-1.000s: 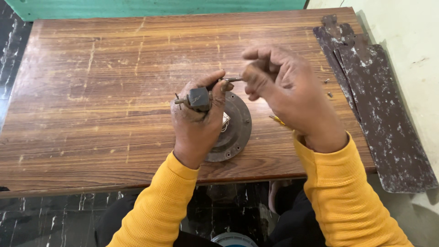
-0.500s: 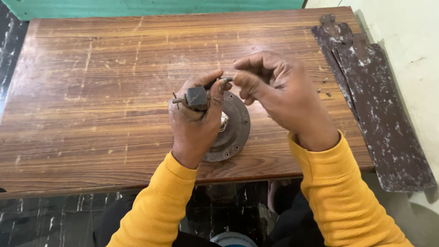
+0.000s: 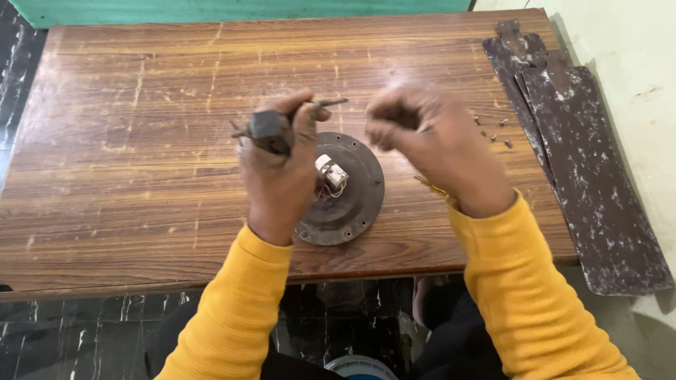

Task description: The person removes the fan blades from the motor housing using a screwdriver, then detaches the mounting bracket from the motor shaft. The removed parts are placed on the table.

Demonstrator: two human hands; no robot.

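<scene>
Head view: left hand (image 3: pixel 278 169) is closed around a small dark block (image 3: pixel 269 131) with a thin metal rod (image 3: pixel 329 103) sticking out right past the thumb, held just above the round motor plate (image 3: pixel 352 200). Right hand (image 3: pixel 433 144) is loosely curled and blurred; can't tell if it pinches anything. Change from half a second ago: the right hand was at the rod tip, touching the left hand's fingers; now it has pulled off to the right, clear gap between the hands, rod end exposed. Reads like the right hand has let go of the rod, so the block-and-rod piece is carried by the left alone. Plate sits flat on the tabletop (image 3: pixel 141 176) near the front edge, white connector (image 3: pixel 331 169) with wires at its centre. A few loose screws (image 3: pixel 493 134) lie right of the right hand, dark fan blades (image 3: pixel 584 176) stacked along the right edge.
</scene>
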